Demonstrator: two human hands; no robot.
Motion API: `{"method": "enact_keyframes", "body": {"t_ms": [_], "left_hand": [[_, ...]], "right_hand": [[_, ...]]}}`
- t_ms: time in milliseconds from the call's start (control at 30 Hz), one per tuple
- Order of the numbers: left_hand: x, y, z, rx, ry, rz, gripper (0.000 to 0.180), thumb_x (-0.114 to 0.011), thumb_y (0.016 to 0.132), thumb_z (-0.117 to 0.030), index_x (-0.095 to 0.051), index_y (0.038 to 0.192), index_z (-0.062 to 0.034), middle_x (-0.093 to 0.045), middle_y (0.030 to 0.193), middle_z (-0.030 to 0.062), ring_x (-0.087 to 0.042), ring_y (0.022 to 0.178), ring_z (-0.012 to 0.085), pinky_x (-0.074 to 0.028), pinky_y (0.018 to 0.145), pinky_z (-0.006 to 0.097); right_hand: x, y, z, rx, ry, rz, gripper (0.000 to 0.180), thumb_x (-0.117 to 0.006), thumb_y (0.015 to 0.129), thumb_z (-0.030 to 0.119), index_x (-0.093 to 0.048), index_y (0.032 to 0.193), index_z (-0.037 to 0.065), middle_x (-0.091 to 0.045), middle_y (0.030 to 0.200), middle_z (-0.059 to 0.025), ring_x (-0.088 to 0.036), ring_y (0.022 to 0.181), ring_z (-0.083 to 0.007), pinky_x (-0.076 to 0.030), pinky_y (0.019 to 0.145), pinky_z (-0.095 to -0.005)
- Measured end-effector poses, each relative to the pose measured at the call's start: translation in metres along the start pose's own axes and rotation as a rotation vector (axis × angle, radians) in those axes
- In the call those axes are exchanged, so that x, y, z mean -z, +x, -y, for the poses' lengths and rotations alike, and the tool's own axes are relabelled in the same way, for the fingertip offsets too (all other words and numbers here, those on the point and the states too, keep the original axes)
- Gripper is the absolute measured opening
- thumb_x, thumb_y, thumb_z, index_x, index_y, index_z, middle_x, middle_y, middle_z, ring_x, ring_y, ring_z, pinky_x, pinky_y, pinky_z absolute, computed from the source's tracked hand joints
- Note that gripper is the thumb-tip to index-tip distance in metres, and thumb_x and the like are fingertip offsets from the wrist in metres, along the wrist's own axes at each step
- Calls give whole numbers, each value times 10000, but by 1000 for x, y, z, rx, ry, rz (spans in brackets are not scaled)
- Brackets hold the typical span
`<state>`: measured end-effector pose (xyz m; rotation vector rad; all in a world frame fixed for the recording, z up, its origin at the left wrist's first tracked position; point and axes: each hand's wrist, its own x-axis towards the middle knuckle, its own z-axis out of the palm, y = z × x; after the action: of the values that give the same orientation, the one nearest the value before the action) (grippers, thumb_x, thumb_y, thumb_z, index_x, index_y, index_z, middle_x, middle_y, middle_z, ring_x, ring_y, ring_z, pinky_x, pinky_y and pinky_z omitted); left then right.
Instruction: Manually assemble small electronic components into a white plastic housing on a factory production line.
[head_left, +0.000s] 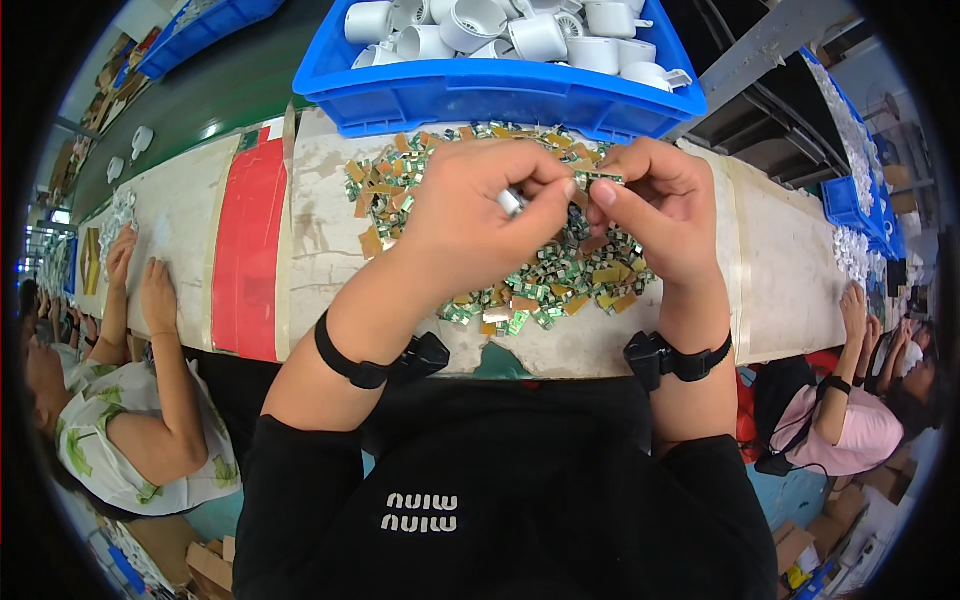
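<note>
Head view. The left hand (475, 215) and the right hand (655, 205) meet above a loose heap of small green circuit boards (555, 275) mixed with tan backing pieces, spread on the worn white work surface (320, 250). Both hands are raised just over the middle of the heap, nearer its far edge. The right thumb and forefinger are closed on a small green board piece (598, 179), held level at the fingertips; the left fingertips touch its left end, and a small silver part (511, 201) shows under the left fingers, pinched against the palm side. Neither hand is spread open: both are drawn together in a fine pinch, with the remaining fingers curled.

Judged from this pose, the work in hand is separating or fitting a single board at the fingertips. It is best done with the piece gripped by its edges only, the pull kept short and straight, and the hands kept low over the heap so that a dropped piece lands among the others.

Beyond the heap, touching the far edge of the surface, stands a blue bin (500, 95) of white plastic housings (480, 25). Other workers' hands rest on the surface far left and far right
</note>
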<state>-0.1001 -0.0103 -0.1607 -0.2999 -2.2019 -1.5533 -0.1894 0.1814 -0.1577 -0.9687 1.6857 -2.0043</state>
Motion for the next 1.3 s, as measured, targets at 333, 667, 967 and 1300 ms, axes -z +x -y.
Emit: {"method": "enact_keyframes", "body": {"t_ms": [333,667,967,1300], "left_hand": [[6,7,-4,-324,191,-108,63,-715,863,-6,-722,926,-7,-675,713,69,-655,624,192,-507,580,306],[138,-28,21,-27,876,-365,269,-740,874,-92,-687,1119,5,-642,849,121,-641,753,267,-524,706,366],[151,-131,25,248,1285,-319,658,-787,828,-245,-506,1368,5,-485,1331,260,-449,1264,460,-369,1054,580],[160,-128,38,407,1244,-266,857,-788,834,-282,-367,1489,77,-320,1538,397,-301,1449,568,-260,1201,611]], "right_hand": [[-4,1,3,33,3,-43,129,-775,907,30,-716,995,-43,-678,789,-39,-620,659,-86,-491,586,-230],[3,13,3,34,-8,-265,262,-649,1050,235,-703,1015,-19,-571,635,32,-503,570,-42,-389,546,-214],[1,5,1,14,-78,-201,194,-713,994,172,-710,894,6,-588,633,67,-472,549,4,-337,496,-205],[14,8,1,163,-208,-245,185,-719,975,130,-709,861,-15,-626,643,29,-538,582,-12,-402,521,-213]]}}
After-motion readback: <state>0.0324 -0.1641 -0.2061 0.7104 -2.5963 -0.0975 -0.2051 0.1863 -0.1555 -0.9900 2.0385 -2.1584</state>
